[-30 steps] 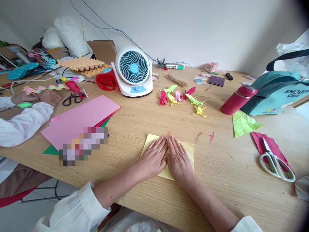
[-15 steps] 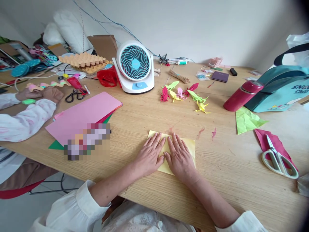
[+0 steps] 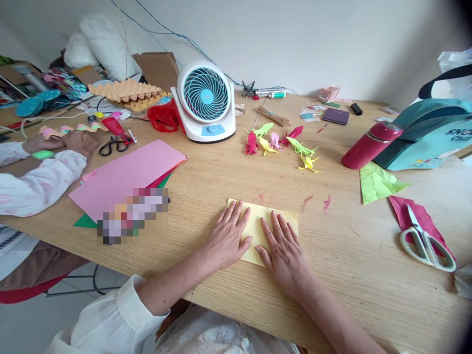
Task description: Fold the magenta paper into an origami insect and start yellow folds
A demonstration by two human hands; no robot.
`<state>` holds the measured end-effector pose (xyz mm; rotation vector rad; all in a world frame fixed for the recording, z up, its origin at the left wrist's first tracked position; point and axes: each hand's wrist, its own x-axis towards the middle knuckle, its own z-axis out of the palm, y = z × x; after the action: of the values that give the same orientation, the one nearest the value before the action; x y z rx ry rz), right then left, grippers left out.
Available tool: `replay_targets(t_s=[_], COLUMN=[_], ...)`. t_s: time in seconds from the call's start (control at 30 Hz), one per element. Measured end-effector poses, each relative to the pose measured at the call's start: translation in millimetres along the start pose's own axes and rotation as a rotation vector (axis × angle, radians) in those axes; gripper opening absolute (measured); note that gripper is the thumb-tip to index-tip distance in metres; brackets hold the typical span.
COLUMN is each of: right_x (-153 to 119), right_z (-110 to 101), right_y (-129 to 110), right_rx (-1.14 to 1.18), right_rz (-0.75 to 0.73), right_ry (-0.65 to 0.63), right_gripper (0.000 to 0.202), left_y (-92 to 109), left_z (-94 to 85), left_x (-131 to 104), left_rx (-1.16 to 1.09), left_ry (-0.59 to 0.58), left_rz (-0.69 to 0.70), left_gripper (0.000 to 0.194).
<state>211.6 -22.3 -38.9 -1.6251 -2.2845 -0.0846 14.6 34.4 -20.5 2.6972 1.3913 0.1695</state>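
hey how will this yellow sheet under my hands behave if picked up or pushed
The yellow sheet is probably light and rather floppy, since it looks like thin paper. Lying flat on the smooth-looking table, it would likely slide if pushed.

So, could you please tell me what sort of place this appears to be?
Probably a craft workspace, though whether in a home or a workroom I cannot tell: folded paper figures, a stack of coloured paper and white-handled scissors lie in view.

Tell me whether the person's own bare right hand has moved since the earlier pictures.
Yes: judged against the white plastic fan with a round blue grille, the bare right hand has shifted rightward and nearer the person, across the flat yellow paper.
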Motion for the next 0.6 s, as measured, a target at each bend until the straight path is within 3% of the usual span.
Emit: replay_targets(t_s=[0.27,0.6], right_x=[-10.6,-25.6], right_z=[-1.0,-8.4], right_y=[2.2,8.7], right_rx=[-0.04,-0.072], right_rz=[-0.005,-0.01], right_ry=[0.001,-0.018], right_gripper=[0.062,0.063], left_y=[-0.1,1.1], left_z=[0.4,-4.9], left_x=[-0.2,0.7], left_rx=[-0.001,-0.041], left_ry=[0.013,-0.008], left_rz=[0.002,-0.005], left_gripper=[0.078,0.108])
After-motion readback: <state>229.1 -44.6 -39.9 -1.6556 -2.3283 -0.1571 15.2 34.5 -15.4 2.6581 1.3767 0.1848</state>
